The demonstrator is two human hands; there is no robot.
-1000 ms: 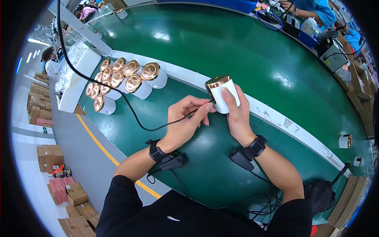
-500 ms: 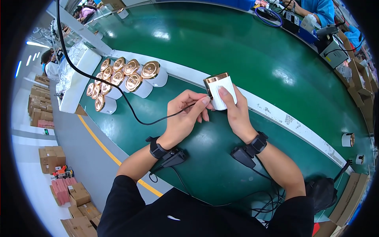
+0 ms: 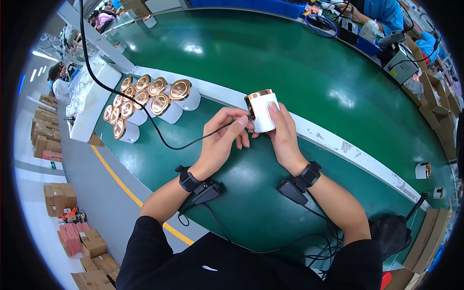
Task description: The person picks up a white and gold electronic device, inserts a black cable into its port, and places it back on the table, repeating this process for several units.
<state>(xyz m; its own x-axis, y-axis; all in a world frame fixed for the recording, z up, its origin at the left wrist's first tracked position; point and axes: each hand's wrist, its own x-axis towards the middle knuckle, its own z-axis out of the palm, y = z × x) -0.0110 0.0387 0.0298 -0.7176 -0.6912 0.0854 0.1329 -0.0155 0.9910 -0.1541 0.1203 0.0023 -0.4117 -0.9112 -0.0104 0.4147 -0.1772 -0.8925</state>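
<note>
Our right hand (image 3: 287, 140) grips a white ribbed, gold-topped cylinder (image 3: 264, 113); our left hand (image 3: 217, 142) pinches a thin black cable (image 3: 180, 149) by its side.

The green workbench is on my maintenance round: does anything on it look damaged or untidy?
The white rail has dark, scuffed patches to the right of the right hand, so its surface looks worn; black cables lie tangled on the workbench rather than coiled.
</note>
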